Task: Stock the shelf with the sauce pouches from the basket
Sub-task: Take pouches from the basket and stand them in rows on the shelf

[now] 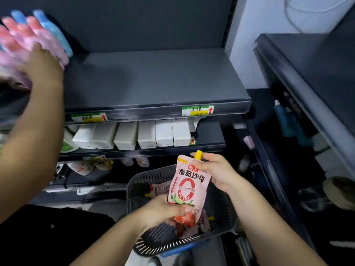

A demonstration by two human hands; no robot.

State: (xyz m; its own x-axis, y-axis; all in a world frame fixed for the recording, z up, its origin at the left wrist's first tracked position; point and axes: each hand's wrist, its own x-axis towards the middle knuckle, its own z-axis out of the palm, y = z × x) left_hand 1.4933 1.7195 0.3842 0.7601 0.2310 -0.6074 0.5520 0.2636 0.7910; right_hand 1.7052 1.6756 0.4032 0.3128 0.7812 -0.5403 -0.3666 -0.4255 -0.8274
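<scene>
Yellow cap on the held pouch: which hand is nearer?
Right. The right hand holds the pouch beside its yellow cap; the left hand grips its bottom end.

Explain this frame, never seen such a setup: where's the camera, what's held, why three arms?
No robot: a person works bare-handed, and the single picture comes from a camera worn on their head, looking forward and down. The left hand grips the bottom of a pink sauce pouch; the right hand pinches its top by the yellow spout, above a dark basket holding more pouches. The upper shelf ahead is mostly bare, with blurred pink and blue bottles at its left. A third arm enters from the left edge, its hand on those bottles; whose it is, I cannot tell. White boxes line the shelf below.
</scene>
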